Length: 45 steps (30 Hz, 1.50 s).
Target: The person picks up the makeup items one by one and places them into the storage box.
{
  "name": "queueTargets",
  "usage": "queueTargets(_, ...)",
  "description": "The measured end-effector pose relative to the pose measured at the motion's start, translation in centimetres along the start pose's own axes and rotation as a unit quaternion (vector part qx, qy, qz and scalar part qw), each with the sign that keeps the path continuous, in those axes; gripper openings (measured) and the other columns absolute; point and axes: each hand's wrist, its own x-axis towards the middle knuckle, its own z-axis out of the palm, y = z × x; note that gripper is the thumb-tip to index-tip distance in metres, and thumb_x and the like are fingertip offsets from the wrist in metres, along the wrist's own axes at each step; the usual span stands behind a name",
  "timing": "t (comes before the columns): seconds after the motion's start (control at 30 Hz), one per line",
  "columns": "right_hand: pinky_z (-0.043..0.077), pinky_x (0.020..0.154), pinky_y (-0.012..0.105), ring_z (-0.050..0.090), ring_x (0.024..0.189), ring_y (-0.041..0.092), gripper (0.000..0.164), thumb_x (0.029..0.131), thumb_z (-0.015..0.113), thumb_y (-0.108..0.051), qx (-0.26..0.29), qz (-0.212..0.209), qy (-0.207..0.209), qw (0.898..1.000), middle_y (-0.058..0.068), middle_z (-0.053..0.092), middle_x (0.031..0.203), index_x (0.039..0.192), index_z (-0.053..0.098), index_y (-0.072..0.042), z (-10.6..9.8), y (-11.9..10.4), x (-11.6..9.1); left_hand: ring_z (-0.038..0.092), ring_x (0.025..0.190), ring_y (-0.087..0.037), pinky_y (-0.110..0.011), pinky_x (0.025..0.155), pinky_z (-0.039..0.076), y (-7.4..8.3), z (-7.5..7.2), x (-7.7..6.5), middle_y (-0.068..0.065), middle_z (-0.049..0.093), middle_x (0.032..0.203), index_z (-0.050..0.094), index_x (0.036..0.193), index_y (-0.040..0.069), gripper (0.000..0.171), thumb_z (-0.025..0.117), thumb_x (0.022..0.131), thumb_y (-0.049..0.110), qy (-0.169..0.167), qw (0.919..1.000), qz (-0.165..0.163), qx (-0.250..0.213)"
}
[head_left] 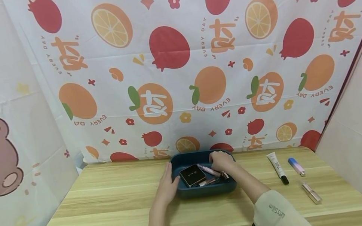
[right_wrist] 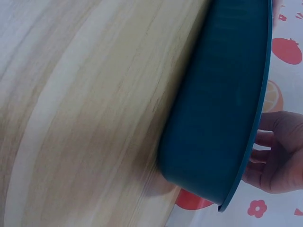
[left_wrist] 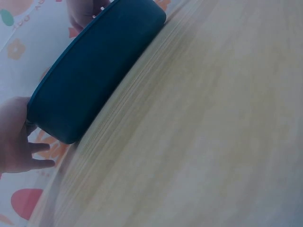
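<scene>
A dark teal bin [head_left: 207, 190] stands at the back of the wooden table. My left hand [head_left: 167, 186] rests along its left end, fingers straight on the outside and thumb at the rim. From the right, my right hand [head_left: 222, 160] reaches over the rim into the bin. Its fingers point down inside, and the right wrist view shows them [right_wrist: 265, 153] partly behind the wall; I cannot tell whether they hold anything. In the bin lie a square black compact [head_left: 192, 175], a slim pink tube [head_left: 209, 170], a small clear-and-pink tube [head_left: 208, 181] and a dark shiny cosmetic tube [head_left: 225, 176].
On the table [head_left: 111, 208] right of the bin lie a white squeeze tube [head_left: 277, 168] with a black cap, a blue-to-pink tube [head_left: 297, 166] and a rose-gold lipstick tube [head_left: 311, 192]. A fruit-print curtain [head_left: 178, 90] hangs right behind the table's back edge.
</scene>
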Motion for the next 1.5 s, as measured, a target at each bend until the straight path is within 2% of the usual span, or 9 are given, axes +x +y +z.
queueTargets(0.4,0.045,0.052,0.031,0.053,0.058,0.016,0.023,0.081,0.062,-0.008,0.013,0.007,0.007,1.0,0.003,0.06,0.086,0.104,0.065,-0.007,0.0,0.1,-0.2,0.013,0.134,-0.039,-0.051,0.106,0.015,0.1,0.0,-0.1,-0.02,0.009,0.15,0.015,0.144,-0.006,0.06,0.046,0.096,0.014,-0.004,1.0,0.003,0.0)
queueTargets(0.67,0.047,0.058,0.034,0.052,0.066,0.018,0.02,0.08,0.066,-0.01,0.01,-0.008,0.023,1.0,0.004,0.061,0.087,0.1,0.067,-0.008,0.0,0.2,-0.2,0.013,0.134,-0.038,-0.05,0.106,0.014,0.0,0.0,0.0,-0.02,0.01,0.15,0.015,0.143,-0.006,0.06,0.046,0.095,0.014,-0.002,1.0,0.004,0.0)
queueTargets(0.97,0.046,0.058,0.032,0.053,0.065,0.018,0.023,0.079,0.064,-0.008,0.031,-0.014,0.021,0.999,0.006,0.061,0.09,0.103,0.066,-0.006,-0.1,0.7,-0.4,0.013,0.134,-0.038,-0.05,0.106,0.015,0.0,0.1,0.1,-0.02,0.01,0.15,0.016,0.143,-0.006,0.06,0.046,0.095,0.014,0.0,1.0,0.003,0.003)
queueTargets(1.27,0.044,0.052,0.029,0.051,0.059,0.017,0.022,0.078,0.064,-0.005,0.052,-0.018,0.045,0.997,0.005,0.06,0.084,0.1,0.066,-0.005,-0.1,1.1,-1.1,0.014,0.133,-0.039,-0.051,0.106,0.015,0.0,0.1,0.1,-0.02,0.01,0.15,0.016,0.144,-0.006,0.06,0.046,0.095,0.015,0.004,1.0,0.002,0.001)
queueTargets(1.5,0.045,0.051,0.029,0.051,0.058,0.014,0.017,0.079,0.063,-0.003,0.081,-0.034,0.069,0.994,0.001,0.056,0.072,0.096,0.066,-0.005,-0.5,1.1,-2.2,0.013,0.133,-0.04,-0.052,0.106,0.014,0.0,0.1,0.0,-0.02,0.01,0.15,0.016,0.144,-0.005,0.06,0.046,0.095,0.015,0.004,1.0,0.0,-0.003)
